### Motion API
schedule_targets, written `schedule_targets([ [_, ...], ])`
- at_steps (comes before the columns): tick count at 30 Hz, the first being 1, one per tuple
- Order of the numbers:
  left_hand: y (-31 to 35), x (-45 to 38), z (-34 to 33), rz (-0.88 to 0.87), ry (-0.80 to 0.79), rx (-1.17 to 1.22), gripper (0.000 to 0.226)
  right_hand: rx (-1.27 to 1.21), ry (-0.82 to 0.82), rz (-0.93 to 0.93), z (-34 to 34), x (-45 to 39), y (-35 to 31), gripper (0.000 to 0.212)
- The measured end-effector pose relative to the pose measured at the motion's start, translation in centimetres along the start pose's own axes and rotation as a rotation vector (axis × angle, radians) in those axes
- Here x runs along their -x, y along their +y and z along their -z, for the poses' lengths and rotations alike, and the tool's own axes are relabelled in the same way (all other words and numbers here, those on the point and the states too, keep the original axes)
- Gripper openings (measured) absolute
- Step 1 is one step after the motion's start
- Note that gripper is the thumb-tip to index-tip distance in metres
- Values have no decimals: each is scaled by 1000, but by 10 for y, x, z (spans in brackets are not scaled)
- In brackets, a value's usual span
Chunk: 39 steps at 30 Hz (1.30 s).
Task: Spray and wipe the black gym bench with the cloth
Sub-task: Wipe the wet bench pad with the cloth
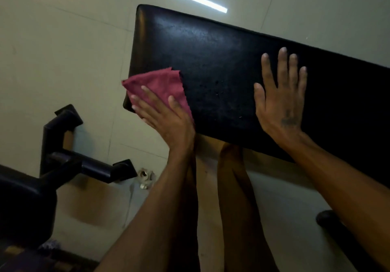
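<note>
Mid-wipe: left hand [162,115] fingers [147,94] flat, pressing red cloth [160,83] on counter [221,64] corner. Right hand [278,100] splayed flat, bracing. Unwiped pad stretching toward 4 o'clock, left hand nearer cloth.

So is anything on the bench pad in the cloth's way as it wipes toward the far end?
Only the right hand: it lies flat, fingers spread, on the black bench pad beside the red cloth under the left hand. Nothing else visible sits on the pad.
</note>
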<state>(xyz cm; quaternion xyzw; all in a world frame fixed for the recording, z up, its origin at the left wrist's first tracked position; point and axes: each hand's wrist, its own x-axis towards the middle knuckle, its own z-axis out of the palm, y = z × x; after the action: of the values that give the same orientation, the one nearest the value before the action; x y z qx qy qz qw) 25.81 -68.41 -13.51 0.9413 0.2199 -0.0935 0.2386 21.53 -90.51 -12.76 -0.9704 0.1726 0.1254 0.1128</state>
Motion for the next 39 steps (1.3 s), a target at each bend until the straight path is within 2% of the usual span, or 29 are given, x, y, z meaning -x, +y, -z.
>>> schedule_targets([
  [2,16,26,-18,66,21,46,67,-29,7,12,1,-1,2,58],
  [3,18,42,-25,41,5,16,67,-49,11,25,1,-1,4,57],
  [5,8,78,-33,-135,-97,-130,67,-87,15,64,3,0,13,56],
  [7,-10,104,-32,-401,-229,-247,65,-88,7,119,4,2,22,56],
  [9,-28,101,-26,-613,-283,-313,64,-62,3,165,4,3,29,58],
  [11,-36,74,-12,-712,-274,-348,61,-33,8,181,4,3,31,58],
  [13,-33,36,0,-644,-167,-340,59,-27,15,181,4,2,30,58],
  [16,-8,-8,0,-379,-10,-263,58,-45,19,178,3,2,32,57],
  [18,3,-1,-6,-349,-1,-290,57,-90,13,182,4,2,34,56],
  [19,3,11,-10,-436,-35,-323,57,-113,10,181,5,1,35,56],
  [22,-9,61,-17,-925,-293,-402,55,-108,2,175,6,2,42,55],
  [23,-14,72,-18,-1037,-351,-423,55,-90,-4,182,6,4,46,55],
  [25,-18,69,-18,-1135,-376,-437,55,-56,-17,197,7,7,53,57],
  [27,-16,49,-12,-1115,-329,-443,54,-30,-24,209,8,8,59,57],
  [28,-13,35,-8,-1024,-264,-440,55,-23,-23,217,8,9,59,57],
  [31,11,-1,-8,-557,-38,-320,54,-8,-15,209,7,10,59,56],
  [32,21,-1,-12,-457,6,-303,54,-9,-11,208,6,11,59,56],
  [33,28,5,-16,-439,14,-313,54,-15,-8,211,7,11,59,56],
  [34,31,13,-20,-512,-17,-331,54,-24,-7,214,7,10,59,55],
  [35,28,25,-22,-665,-92,-351,54,-30,-9,213,7,9,59,55],
  [37,11,52,-23,-1078,-295,-414,54,-27,-13,203,8,10,63,55],
  [39,-4,61,-19,-1329,-439,-472,55,-20,-20,187,8,14,69,55],
])
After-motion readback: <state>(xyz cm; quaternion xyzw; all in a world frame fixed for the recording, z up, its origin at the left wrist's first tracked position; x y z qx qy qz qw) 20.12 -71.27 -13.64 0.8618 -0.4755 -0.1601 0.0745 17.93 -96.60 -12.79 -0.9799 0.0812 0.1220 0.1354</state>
